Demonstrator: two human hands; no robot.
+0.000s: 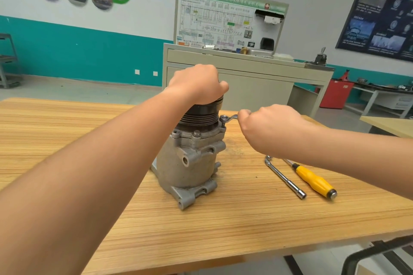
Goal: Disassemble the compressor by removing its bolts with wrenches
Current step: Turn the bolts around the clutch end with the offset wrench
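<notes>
A grey metal compressor (187, 163) stands upright on the wooden table (223, 225), its black grooved pulley (199, 118) on top. My left hand (199, 85) grips the pulley's top from above. My right hand (268, 127) holds a silver ring wrench (228, 118) whose ring end sits over a bolt at the right side of the compressor's upper flange. Another bolt head (197, 133) shows on the flange's front.
To the right of the compressor lie an L-shaped socket wrench (285, 177) and a yellow-handled screwdriver (312, 179). A grey cabinet with a wiring display board (228, 18) stands behind the table. A red box (335, 94) sits on the floor at right.
</notes>
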